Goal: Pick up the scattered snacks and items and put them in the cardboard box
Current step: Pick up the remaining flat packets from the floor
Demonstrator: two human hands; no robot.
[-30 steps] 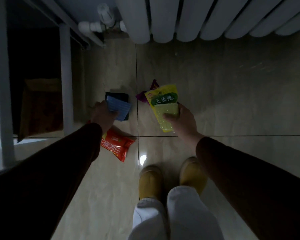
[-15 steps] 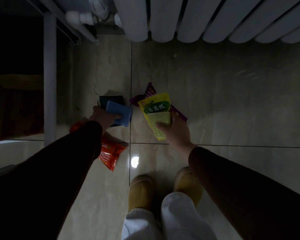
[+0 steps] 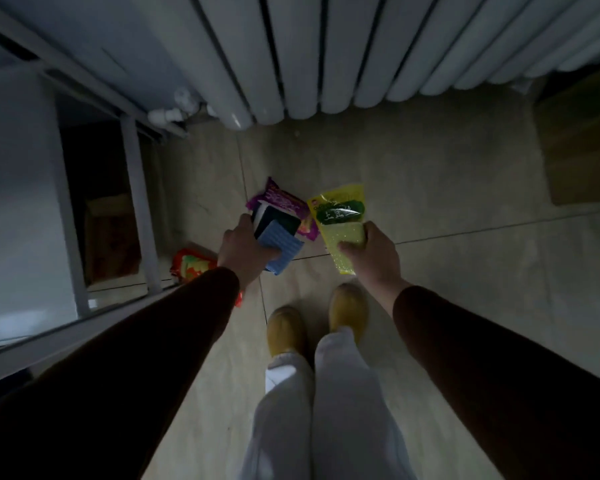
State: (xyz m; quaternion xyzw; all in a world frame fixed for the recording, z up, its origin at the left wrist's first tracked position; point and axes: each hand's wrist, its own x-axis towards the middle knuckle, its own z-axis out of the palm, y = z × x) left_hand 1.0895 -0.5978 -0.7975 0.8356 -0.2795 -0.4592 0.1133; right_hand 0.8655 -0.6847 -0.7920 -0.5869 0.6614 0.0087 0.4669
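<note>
A blue flat pack (image 3: 279,249) is gripped in the left hand (image 3: 245,252), together with a dark item (image 3: 278,218) that is stacked just beyond it; what these items are cannot be told in the dim light. A yellow snack bag with a green label (image 3: 340,223) is held upright in the right hand (image 3: 374,254), with the thumb pressed on its lower part. A purple snack packet (image 3: 284,199) is seen just beyond the left hand, behind the dark item; whether it is held or lies on the floor (image 3: 447,202) cannot be told. A red snack packet (image 3: 191,268) is left on the floor, just to the left of the left wrist and partly hidden by the sleeve. A cardboard box (image 3: 582,150) stands far to the right of the right hand, near the radiator (image 3: 326,57); another brown box shape (image 3: 111,237) is seen in the dark to the left, under a white frame. Nothing is seen to be put in a box yet. It is judged that the task is at an early or middle stage: some items are collected in the hands, at least the red packet must be picked up, and everything must be carried to the box.
</note>
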